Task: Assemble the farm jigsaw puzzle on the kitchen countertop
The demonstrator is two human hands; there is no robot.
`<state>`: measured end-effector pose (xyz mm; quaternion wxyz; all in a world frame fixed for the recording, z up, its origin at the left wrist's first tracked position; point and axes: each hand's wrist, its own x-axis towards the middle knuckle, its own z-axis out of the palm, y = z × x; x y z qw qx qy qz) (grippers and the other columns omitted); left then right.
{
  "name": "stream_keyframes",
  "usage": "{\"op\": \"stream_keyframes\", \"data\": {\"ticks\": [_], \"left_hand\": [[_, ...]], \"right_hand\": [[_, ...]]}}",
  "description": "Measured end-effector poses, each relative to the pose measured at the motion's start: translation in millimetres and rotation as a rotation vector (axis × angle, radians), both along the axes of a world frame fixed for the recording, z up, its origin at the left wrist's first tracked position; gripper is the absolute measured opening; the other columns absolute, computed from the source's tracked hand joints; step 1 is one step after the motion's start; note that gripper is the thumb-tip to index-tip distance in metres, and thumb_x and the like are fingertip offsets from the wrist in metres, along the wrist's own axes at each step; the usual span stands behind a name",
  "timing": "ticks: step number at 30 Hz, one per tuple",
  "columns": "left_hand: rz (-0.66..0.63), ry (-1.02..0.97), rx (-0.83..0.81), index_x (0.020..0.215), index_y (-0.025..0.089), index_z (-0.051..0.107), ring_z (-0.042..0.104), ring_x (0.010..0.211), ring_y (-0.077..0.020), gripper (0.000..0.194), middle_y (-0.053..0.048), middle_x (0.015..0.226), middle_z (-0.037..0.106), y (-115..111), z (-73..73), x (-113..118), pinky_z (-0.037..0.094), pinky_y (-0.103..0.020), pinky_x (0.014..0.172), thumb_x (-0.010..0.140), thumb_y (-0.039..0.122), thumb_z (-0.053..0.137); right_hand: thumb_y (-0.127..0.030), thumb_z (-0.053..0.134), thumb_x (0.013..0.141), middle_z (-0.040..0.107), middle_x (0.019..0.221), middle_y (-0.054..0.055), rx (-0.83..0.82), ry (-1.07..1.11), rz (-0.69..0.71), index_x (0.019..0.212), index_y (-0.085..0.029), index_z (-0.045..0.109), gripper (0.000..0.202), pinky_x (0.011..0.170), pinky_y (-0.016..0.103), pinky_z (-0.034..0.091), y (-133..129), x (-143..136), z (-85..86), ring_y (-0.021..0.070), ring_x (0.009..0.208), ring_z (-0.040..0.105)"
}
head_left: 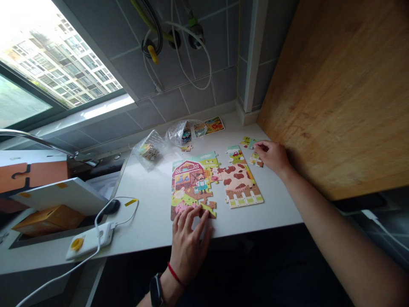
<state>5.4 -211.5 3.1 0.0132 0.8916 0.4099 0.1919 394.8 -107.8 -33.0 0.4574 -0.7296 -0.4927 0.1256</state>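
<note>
A partly joined farm jigsaw puzzle [188,181] lies on the white counter, showing a red barn and a farmer. Its right side carries a cow section [239,179], linked at the cow's head, with gaps above and below that. My left hand [190,241] rests on the puzzle's lower edge, fingers spread over the pig area. Over at the right, the thumb and forefinger of my right hand [272,154] pinch the edge of a light green puzzle piece [251,143]. Beside it lie a yellow-green piece [245,140] and a brown-and-white piece [255,160].
Two clear plastic bags, one [149,150] and another [179,133], hold more pieces behind the puzzle. A picture card [214,125] and a loose piece [187,148] lie nearby. A wooden board [345,98] stands right; a power strip [91,241] with cables sits left.
</note>
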Motion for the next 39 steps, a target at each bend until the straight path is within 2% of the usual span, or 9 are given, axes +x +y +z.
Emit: {"op": "stream_keyframes", "data": {"ticks": [4,10,13,17,20,25,29,33,39], "left_hand": [[0.022,0.162,-0.047,0.159,0.027,0.045,0.043,0.146,-0.0431,0.063,-0.013,0.161,0.048,-23.0,-1.7,-1.1,0.031,-0.065,0.119,0.099,0.034,0.062],[0.082,0.173,-0.036,0.163,0.030,0.039,0.034,0.150,-0.0494,0.072,-0.016,0.167,0.036,-30.4,-3.4,4.5,0.030,-0.074,0.116,0.097,0.045,0.066],[0.072,0.145,-0.022,0.158,0.032,0.047,0.037,0.149,-0.0460,0.063,-0.015,0.161,0.045,-23.7,-1.9,2.4,0.030,-0.072,0.118,0.098,0.036,0.065],[0.047,0.063,0.003,0.138,0.034,0.065,0.048,0.141,-0.0397,0.039,-0.012,0.143,0.060,-0.4,1.1,-4.8,0.035,-0.069,0.118,0.100,0.025,0.063],[-0.013,-0.011,-0.022,0.131,0.032,0.068,0.049,0.142,-0.0386,0.034,-0.012,0.147,0.058,22.5,2.5,-8.1,0.043,-0.065,0.114,0.097,0.027,0.068],[-0.098,-0.034,-0.139,0.125,0.030,0.072,0.047,0.145,-0.0390,0.031,-0.011,0.150,0.058,49.5,0.4,-10.6,0.048,-0.065,0.112,0.094,0.031,0.074],[-0.136,-0.071,-0.150,0.122,0.028,0.072,0.051,0.142,-0.0364,0.027,-0.010,0.145,0.064,53.4,-3.5,-11.2,0.049,-0.064,0.111,0.096,0.035,0.073],[-0.178,-0.128,-0.110,0.116,0.027,0.073,0.060,0.132,-0.0321,0.018,-0.007,0.129,0.074,50.4,-5.7,-9.5,0.050,-0.059,0.110,0.100,0.032,0.068],[-0.192,-0.235,-0.160,0.114,0.026,0.073,0.066,0.121,-0.0286,0.019,-0.008,0.121,0.075,52.8,-3.2,-6.4,0.058,-0.050,0.101,0.098,0.036,0.072]], "right_hand": [[-0.032,0.062,0.088,0.081,0.086,0.009,-0.012,0.014,0.010,0.091,-0.018,0.079,0.023,0.074,0.032,0.057,0.3,0.9,-1.7,0.0248,0.079,0.076],[-0.032,0.063,0.087,0.081,0.084,0.008,0.002,0.003,0.004,0.090,-0.019,0.079,0.021,0.074,0.031,0.058,0.4,0.7,-1.5,0.0240,0.076,0.075],[-0.031,0.063,0.086,0.081,0.085,0.008,0.010,0.003,-0.007,0.089,-0.019,0.079,0.020,0.075,0.032,0.058,0.4,-0.1,-0.8,0.0244,0.078,0.075],[-0.032,0.064,0.086,0.081,0.084,0.008,0.012,0.013,-0.001,0.088,-0.020,0.079,0.019,0.073,0.032,0.058,0.5,0.0,-1.3,0.0245,0.077,0.075],[-0.032,0.064,0.086,0.081,0.084,0.008,0.019,0.011,0.000,0.088,-0.020,0.079,0.019,0.073,0.032,0.058,0.4,0.3,-1.7,0.0241,0.076,0.075],[-0.032,0.063,0.087,0.081,0.086,0.008,0.008,-0.003,0.000,0.090,-0.019,0.079,0.021,0.076,0.031,0.058,0.1,0.1,-1.2,0.0235,0.078,0.075],[-0.032,0.063,0.087,0.081,0.086,0.008,0.010,0.000,0.009,0.090,-0.019,0.079,0.021,0.075,0.032,0.057,0.0,-0.2,-1.0,0.0241,0.078,0.075],[-0.033,0.064,0.086,0.081,0.085,0.008,0.011,-0.005,0.008,0.089,-0.019,0.079,0.021,0.073,0.031,0.057,-0.6,-0.7,-0.2,0.0243,0.078,0.075],[-0.032,0.063,0.086,0.081,0.085,0.007,0.012,-0.014,0.002,0.088,-0.020,0.079,0.020,0.074,0.031,0.057,-0.8,-0.6,0.8,0.0241,0.078,0.075]]}}
